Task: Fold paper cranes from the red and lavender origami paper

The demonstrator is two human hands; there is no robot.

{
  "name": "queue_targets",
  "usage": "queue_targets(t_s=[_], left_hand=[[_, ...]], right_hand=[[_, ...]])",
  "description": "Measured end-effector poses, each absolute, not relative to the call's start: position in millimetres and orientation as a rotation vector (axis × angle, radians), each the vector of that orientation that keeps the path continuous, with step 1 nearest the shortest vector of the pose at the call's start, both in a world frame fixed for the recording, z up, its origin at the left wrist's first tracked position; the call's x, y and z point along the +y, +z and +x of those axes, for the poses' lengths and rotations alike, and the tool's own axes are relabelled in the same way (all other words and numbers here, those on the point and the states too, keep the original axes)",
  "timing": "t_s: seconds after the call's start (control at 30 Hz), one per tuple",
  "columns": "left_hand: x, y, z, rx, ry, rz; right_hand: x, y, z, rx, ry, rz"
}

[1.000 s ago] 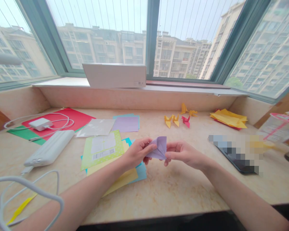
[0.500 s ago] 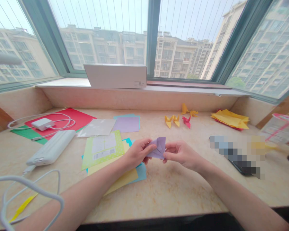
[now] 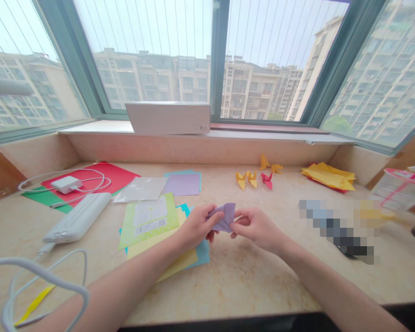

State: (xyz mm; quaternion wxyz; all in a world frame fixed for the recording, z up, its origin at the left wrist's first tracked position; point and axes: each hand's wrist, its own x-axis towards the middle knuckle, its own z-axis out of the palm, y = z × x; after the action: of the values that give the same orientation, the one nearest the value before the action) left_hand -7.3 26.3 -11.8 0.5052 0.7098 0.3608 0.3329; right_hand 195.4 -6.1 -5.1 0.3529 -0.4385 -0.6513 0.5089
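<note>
The purple paper [image 3: 227, 216] is thin, matte and creased, folded into a small wedge with crisp, straight edges. It sits between the two hands, apparently just above the stone counter [image 3: 249, 281], in front of the paper birds. Its broad end points right, with one corner turned up and away from the person; it narrows leftward under the left thumb, where its tip is hidden. Its long axis runs roughly left to right, rising slightly to the right.

The left hand [image 3: 201, 226] grips the paper, thumb flat on top and fingers curled beneath. The right hand [image 3: 254, 226] pinches its lower right edge between thumb and forefinger, the other fingers curled in.

The counter is smooth, with mottled beige veining. Behind the hands stand sharp-angled yellow birds [image 3: 251, 179] and a red bird [image 3: 266, 180]. To the left lie a glossy, dotted green packet [image 3: 150, 219] over flat sheets, a cloudy clear sleeve [image 3: 143, 189], a square purple sheet [image 3: 183, 184] and a rounded, ridged white power bank [image 3: 79, 219].
</note>
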Motion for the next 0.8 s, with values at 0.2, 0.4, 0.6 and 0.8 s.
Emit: queue_targets(t_s=[0.2, 0.4, 0.6, 0.8], left_hand=[[23.9, -11.8, -3.1, 0.918, 0.859, 1.698], [23.3, -12.0, -4.2, 0.822, 0.731, 1.702], [20.1, -10.4, -4.9, 0.903, 0.591, 1.782], [20.1, -7.3, -7.0, 0.876, 0.501, 1.865]], right_hand=[[1.9, -10.9, 187.2, -1.584, 1.360, -0.960], [3.4, -12.2, 185.3, -1.586, 1.375, -0.897], [4.5, -15.9, 188.5, -1.539, 1.349, -1.032], [3.0, -12.4, 192.4, -1.547, 1.309, -1.101]])
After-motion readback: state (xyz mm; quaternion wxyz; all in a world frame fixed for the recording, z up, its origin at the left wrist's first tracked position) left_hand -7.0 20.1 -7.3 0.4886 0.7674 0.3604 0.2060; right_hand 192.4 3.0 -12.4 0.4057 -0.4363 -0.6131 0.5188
